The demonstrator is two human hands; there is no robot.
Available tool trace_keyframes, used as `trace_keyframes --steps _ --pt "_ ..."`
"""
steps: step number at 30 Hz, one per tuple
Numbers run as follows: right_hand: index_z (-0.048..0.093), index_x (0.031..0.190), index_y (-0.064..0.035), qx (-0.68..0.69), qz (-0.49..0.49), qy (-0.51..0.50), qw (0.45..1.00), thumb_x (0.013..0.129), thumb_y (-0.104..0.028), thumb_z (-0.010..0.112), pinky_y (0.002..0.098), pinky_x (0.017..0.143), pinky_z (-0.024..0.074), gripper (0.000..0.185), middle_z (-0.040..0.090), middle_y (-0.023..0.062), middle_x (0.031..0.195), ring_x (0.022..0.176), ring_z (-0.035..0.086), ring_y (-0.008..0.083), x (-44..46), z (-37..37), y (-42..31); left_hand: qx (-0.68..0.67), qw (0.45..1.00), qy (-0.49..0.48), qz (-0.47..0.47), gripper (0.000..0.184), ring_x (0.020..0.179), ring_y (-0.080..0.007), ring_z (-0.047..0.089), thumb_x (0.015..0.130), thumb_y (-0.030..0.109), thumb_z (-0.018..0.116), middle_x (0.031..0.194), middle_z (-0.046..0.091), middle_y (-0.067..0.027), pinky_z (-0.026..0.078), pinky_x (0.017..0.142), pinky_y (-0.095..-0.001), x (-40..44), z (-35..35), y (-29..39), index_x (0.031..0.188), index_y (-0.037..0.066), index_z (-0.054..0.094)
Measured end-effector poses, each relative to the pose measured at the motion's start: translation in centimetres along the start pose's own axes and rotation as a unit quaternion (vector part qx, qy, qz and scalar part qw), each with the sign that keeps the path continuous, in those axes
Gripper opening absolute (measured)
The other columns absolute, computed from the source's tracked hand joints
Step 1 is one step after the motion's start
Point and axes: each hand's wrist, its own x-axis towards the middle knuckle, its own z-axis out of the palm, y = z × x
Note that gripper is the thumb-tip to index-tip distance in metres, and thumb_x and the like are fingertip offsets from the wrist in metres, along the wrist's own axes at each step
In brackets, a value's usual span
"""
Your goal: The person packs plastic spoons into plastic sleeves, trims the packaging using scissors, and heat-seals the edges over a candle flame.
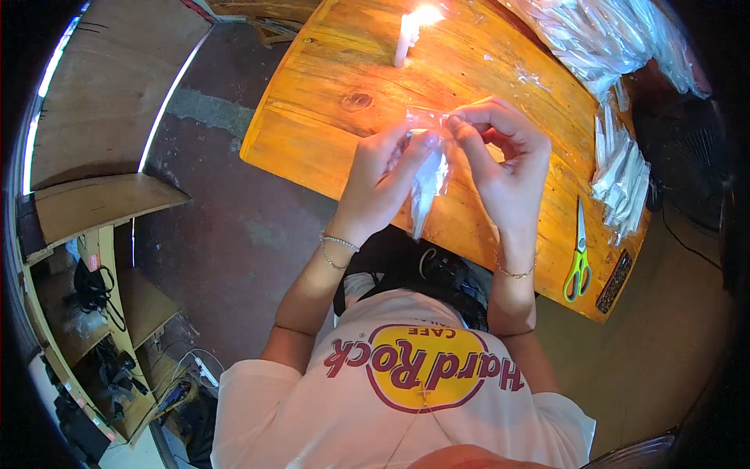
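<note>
Both hands are raised over the near edge of the wooden table (312, 117). My left hand (387, 168) pinches the side of a clear plastic bag (428, 184) with something white inside, its narrow end hanging down. My right hand (500, 148) pinches the bag's upper edge between thumb and forefinger. Beyond the hands, a lit white candle (403, 41) stands upright on the table, apart from the bag. Green-handled scissors (579, 258) lie to the right, near the table's edge.
Several filled plastic packets (619, 168) lie along the table's right side, below a larger pile of packets (590, 39). A dark slotted strip (614, 281) is at the right corner. Wooden shelves (109, 313) with cables stand at the left; a dark fan (691, 144) is at the right.
</note>
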Motion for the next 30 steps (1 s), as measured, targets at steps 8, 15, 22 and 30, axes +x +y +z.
trace_keyframes --steps 8,15,22,30 --pt "0.065 0.078 0.0009 0.038 0.091 -0.018 0.995 0.076 -0.008 0.064 0.0204 0.051 0.0412 0.009 0.061 0.0033 0.068 0.057 0.055 0.0072 1.0 -0.2 0.9 -0.012 0.998 0.059 -0.004 0.025 0.054 -0.0099 0.058 0.093 0.023 0.045 0.067 0.058 -0.005 0.051 0.048 -0.0246 1.0 0.7 -0.9 0.092 -0.001 0.054" --pt "0.064 0.087 0.0008 0.15 0.183 -0.049 0.97 0.079 -0.009 0.065 0.0214 0.057 0.0481 0.013 0.064 0.0055 0.075 0.064 0.059 0.0097 0.9 -0.1 2.2 0.07 0.99 0.12 0.018 0.026 0.05 -0.0073 0.054 0.093 0.025 0.045 0.063 0.056 -0.0034 0.046 0.042 -0.022 3.5 0.9 -1.2 0.088 0.002 0.054" --pt "0.059 0.092 0.0042 0.239 0.178 -0.015 0.955 0.08 0.0 0.061 0.0284 0.056 0.0558 0.013 0.063 0.0109 0.084 0.067 0.062 0.0157 1.4 -0.1 2.5 0.072 0.989 0.127 -0.031 0.027 0.053 -0.0023 0.045 0.092 0.024 0.047 0.062 0.053 0.0015 0.037 0.044 -0.0203 5.7 2.0 0.2 0.083 0.002 0.059" --pt "0.058 0.089 0.0054 0.261 0.186 0.014 0.947 0.08 -0.002 0.061 0.0282 0.054 0.0554 0.012 0.061 0.01 0.078 0.062 0.062 0.0164 2.2 -0.6 2.8 0.033 0.992 0.118 -0.024 0.026 0.054 -0.0067 0.05 0.09 0.02 0.05 0.061 0.057 -0.0055 0.04 0.047 -0.0258 7.3 2.7 0.2 0.078 -0.001 0.058"
